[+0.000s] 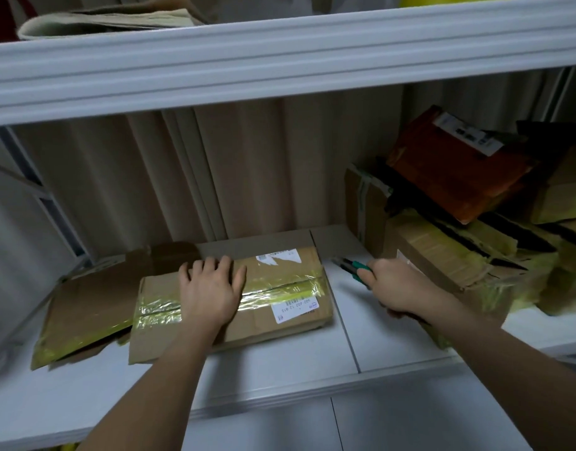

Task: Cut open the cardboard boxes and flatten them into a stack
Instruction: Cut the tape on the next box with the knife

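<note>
Head view: the one camera looks down along both forearms onto a white shelf (pixel 280 362), with a second white shelf board (pixel 280 60) overhead.
Left hand (pixel 212 288): lies flat, fingers straight and spread wide, palm down on top of a cardboard box, holding nothing.
Cardboard box (pixel 280 307): directly under the left hand, lying on the shelf; brown, with yellowish tape (pixel 290 288) running lengthwise along its top seam.
White label (pixel 294 310): on the box top, just right of the left hand, printed with digits.
Torn label (pixel 278 257): on the box's far edge, beyond the left hand's fingertips and to their right.
Flattened cardboard (pixel 88 310): to the left of the left hand, lying partly under the box, its near edge wrapped in yellowish tape.
Right hand (pixel 400 286): fingers curled round a utility knife, gripping its handle; it hovers just right of the box.
Utility knife (pixel 350 266): green and dark body pointing away from the right hand toward the box's far right corner; whether the blade touches the cardboard cannot be told.
Box pile (pixel 442 255): just right of the right hand, several crumpled taped boxes heaped together.
Orange-brown parcel (pixel 455 177): atop that pile, beyond the right hand, tilted.
Curtain (pixel 247 170): beige folds behind the shelf, beyond both hands.
</note>
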